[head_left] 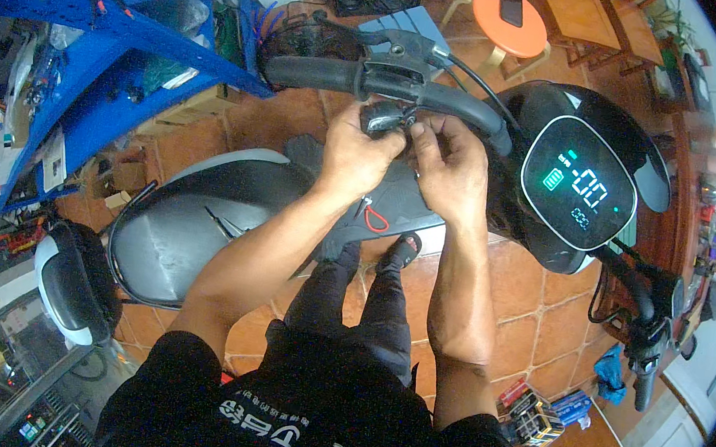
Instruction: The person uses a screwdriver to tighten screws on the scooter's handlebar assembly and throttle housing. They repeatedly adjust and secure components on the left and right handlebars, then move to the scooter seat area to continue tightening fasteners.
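Note:
Below the handlebar (453, 103) of an electric scooter, my left hand (352, 160) is closed around a small black handlebar switch housing (380, 117). Thumb and fingers of my right hand (452, 168) pinch together at the housing's right end; whatever is between them is too small to make out. Just above both hands are the black grip (312, 73) and the brake lever mount (402, 50). The scooter's round-cornered display (579, 184) is lit, to the right. A red cord loop (375, 219) hangs below my hands.
On the black seat (187, 229) at left lies a thin dark tool (219, 223). A blue metal rack (145, 32) with supplies stands far left. An orange stool (509, 23) carries a phone (511, 7). Small boxes (535, 419) sit at lower right, near the other handlebar end (644, 384).

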Action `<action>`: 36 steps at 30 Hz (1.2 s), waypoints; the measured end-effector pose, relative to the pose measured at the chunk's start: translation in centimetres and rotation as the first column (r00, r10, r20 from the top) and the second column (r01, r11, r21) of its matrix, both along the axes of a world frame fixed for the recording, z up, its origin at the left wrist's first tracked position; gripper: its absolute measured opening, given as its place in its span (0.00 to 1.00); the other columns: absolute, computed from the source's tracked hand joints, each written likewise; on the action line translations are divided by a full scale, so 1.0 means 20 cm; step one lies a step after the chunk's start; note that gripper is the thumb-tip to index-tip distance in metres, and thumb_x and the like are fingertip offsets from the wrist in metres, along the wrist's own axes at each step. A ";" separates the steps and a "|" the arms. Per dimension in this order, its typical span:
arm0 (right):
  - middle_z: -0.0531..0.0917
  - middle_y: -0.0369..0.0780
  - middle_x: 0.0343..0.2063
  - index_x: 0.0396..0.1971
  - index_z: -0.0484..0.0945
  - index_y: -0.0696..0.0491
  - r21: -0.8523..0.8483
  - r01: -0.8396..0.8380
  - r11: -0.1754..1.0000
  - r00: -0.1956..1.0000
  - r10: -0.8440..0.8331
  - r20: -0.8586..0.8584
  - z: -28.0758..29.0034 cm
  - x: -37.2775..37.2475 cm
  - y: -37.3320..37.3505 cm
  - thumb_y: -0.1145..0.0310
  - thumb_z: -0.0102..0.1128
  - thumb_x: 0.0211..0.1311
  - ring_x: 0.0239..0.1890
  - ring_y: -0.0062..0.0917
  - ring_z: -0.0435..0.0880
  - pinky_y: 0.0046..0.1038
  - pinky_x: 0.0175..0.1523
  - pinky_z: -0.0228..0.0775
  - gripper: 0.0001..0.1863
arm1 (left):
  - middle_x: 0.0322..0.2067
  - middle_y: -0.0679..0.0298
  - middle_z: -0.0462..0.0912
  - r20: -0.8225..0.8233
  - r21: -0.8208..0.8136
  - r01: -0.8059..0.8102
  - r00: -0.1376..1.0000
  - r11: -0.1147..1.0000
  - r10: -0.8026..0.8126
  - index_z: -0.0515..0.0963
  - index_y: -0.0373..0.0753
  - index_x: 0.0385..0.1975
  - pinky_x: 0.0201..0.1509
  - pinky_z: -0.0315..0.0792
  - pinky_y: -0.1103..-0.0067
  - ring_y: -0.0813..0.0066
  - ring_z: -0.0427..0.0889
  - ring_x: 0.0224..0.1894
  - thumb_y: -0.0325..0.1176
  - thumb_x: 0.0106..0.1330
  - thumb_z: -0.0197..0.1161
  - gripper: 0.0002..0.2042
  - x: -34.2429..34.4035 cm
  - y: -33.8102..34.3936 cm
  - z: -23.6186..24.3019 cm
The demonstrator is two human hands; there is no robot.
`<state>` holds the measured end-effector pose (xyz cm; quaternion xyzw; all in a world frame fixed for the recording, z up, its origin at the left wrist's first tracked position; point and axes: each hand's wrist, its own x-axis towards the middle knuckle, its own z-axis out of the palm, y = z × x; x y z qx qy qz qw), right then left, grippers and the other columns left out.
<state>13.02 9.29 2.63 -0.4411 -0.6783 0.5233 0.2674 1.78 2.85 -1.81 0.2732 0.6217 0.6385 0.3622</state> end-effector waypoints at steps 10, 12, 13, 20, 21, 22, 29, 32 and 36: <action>0.82 0.47 0.25 0.31 0.79 0.58 0.127 0.120 0.985 0.992 -0.116 -0.041 0.05 -0.02 -0.07 0.72 0.64 0.55 0.27 0.33 0.83 0.30 0.33 0.74 0.07 | 0.32 0.70 0.80 0.041 -0.067 0.018 0.999 0.998 -0.016 0.77 0.35 0.40 0.40 0.72 0.82 0.83 0.76 0.33 0.19 0.55 0.59 0.12 0.01 -0.02 0.09; 0.83 0.46 0.26 0.32 0.79 0.58 0.226 0.136 0.965 0.988 -0.117 -0.097 0.03 -0.02 -0.09 0.74 0.64 0.54 0.27 0.33 0.84 0.30 0.33 0.74 0.06 | 0.32 0.66 0.81 0.056 -0.098 0.016 0.998 0.995 -0.010 0.77 0.32 0.39 0.40 0.73 0.81 0.81 0.77 0.34 0.21 0.53 0.61 0.12 0.00 -0.04 0.12; 0.83 0.45 0.27 0.33 0.79 0.57 0.321 0.129 0.938 0.989 -0.100 -0.105 0.00 -0.02 -0.09 0.74 0.64 0.54 0.27 0.33 0.84 0.30 0.33 0.74 0.06 | 0.32 0.64 0.82 0.065 -0.114 0.016 0.998 0.993 -0.008 0.77 0.31 0.38 0.40 0.73 0.80 0.80 0.78 0.34 0.22 0.52 0.62 0.13 0.00 -0.04 0.14; 0.82 0.43 0.27 0.32 0.79 0.54 0.636 0.106 0.765 0.994 -0.098 -0.048 -0.01 -0.04 -0.10 0.74 0.66 0.52 0.28 0.36 0.83 0.32 0.33 0.74 0.07 | 0.32 0.64 0.82 0.139 -0.113 0.069 0.989 0.991 -0.053 0.77 0.31 0.39 0.37 0.74 0.81 0.80 0.79 0.32 0.23 0.52 0.62 0.12 -0.01 -0.04 0.19; 0.82 0.43 0.26 0.32 0.79 0.54 0.663 0.101 0.742 0.995 -0.088 -0.053 -0.02 -0.04 -0.09 0.74 0.66 0.52 0.27 0.36 0.83 0.33 0.33 0.74 0.07 | 0.32 0.64 0.82 0.150 -0.105 0.091 0.986 0.990 -0.074 0.78 0.31 0.39 0.36 0.74 0.81 0.80 0.79 0.32 0.22 0.52 0.62 0.13 -0.02 -0.04 0.18; 0.82 0.43 0.26 0.32 0.79 0.54 0.682 0.065 0.728 0.998 -0.058 -0.032 -0.02 -0.03 -0.08 0.74 0.66 0.51 0.27 0.36 0.83 0.33 0.32 0.74 0.08 | 0.32 0.64 0.82 0.161 -0.097 0.112 0.982 0.989 -0.096 0.78 0.31 0.39 0.35 0.74 0.81 0.80 0.79 0.31 0.22 0.53 0.62 0.13 -0.02 -0.04 0.19; 0.82 0.44 0.27 0.32 0.79 0.55 0.677 -0.072 0.732 0.997 0.063 0.038 0.05 0.01 -0.03 0.75 0.65 0.50 0.28 0.38 0.83 0.33 0.33 0.75 0.08 | 0.30 0.67 0.80 0.352 -0.177 0.185 0.929 0.967 -0.113 0.79 0.34 0.37 0.34 0.71 0.80 0.78 0.77 0.30 0.20 0.52 0.59 0.11 -0.04 -0.04 0.28; 0.82 0.44 0.26 0.31 0.79 0.55 0.671 -0.078 0.737 0.997 0.072 0.037 0.07 -0.01 -0.03 0.75 0.65 0.51 0.27 0.38 0.83 0.33 0.33 0.76 0.07 | 0.30 0.65 0.81 0.364 -0.212 0.208 0.924 0.955 -0.121 0.79 0.34 0.37 0.30 0.74 0.78 0.76 0.79 0.30 0.22 0.53 0.60 0.10 -0.05 -0.04 0.27; 0.82 0.44 0.26 0.30 0.78 0.55 0.671 -0.112 0.733 0.993 0.069 0.091 0.06 0.00 -0.02 0.73 0.66 0.51 0.27 0.38 0.83 0.33 0.33 0.76 0.07 | 0.32 0.62 0.82 0.368 -0.235 0.281 0.912 0.931 -0.182 0.79 0.33 0.37 0.28 0.78 0.78 0.75 0.81 0.32 0.25 0.56 0.61 0.09 -0.08 -0.05 0.25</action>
